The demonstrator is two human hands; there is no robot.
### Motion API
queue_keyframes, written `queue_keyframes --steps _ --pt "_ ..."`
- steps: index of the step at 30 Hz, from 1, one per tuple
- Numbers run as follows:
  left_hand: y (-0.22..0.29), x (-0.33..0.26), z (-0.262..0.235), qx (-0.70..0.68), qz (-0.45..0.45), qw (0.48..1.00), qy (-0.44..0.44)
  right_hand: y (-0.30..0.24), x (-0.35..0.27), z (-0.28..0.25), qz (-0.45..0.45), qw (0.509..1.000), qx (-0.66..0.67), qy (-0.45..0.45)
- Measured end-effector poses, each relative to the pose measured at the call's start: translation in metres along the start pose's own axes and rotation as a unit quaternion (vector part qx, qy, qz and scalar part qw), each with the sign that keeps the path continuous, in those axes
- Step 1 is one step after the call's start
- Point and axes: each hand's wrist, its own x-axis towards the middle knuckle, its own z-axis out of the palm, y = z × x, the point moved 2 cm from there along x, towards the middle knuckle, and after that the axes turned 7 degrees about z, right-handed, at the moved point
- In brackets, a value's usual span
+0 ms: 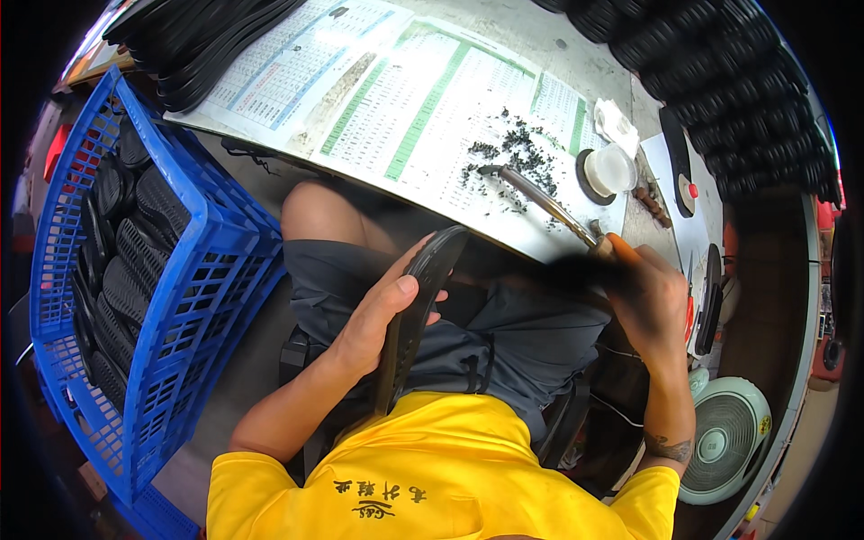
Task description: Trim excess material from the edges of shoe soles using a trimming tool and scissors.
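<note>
My left hand (pixel 378 315) grips a black rubber shoe sole (pixel 419 297), held on edge over my lap, its tip near the table edge. My right hand (pixel 650 301) is closed on the orange handle of a pair of scissors (pixel 549 205), whose long metal blades point up-left over the table. A blurred dark strip runs from the sole toward my right hand. Black rubber trimmings (pixel 515 151) lie scattered on the table near the blades.
A blue plastic crate (pixel 202 270) with several black soles stands at my left. Stacks of black soles (pixel 747 99) line the table's far right and top left. Printed sheets (pixel 396 99) cover the table. A small round container (pixel 608 169) and a white fan (pixel 727 439) sit at right.
</note>
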Motion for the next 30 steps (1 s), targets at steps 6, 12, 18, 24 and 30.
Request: queue_keyframes --steps 6,12,18,24,30 --pt "-0.001 -0.001 0.000 0.006 0.001 1.000 0.004 -0.002 0.008 -0.005 -0.005 1.000 -0.022 -0.018" --pt "0.000 -0.001 0.000 0.004 -0.001 1.000 0.003 0.007 0.017 -0.010 -0.002 0.998 -0.017 -0.055" --pt "-0.005 -0.001 -0.003 -0.008 -0.004 1.000 0.015 0.004 -0.002 -0.008 0.028 0.996 0.072 -0.044" --pt "-0.003 0.000 0.000 -0.022 -0.001 1.000 0.001 0.000 -0.038 -0.007 0.096 0.966 0.199 -0.133" --pt "-0.006 0.001 0.000 -0.026 0.001 1.000 0.005 -0.002 -0.046 0.005 0.109 0.953 0.237 -0.150"
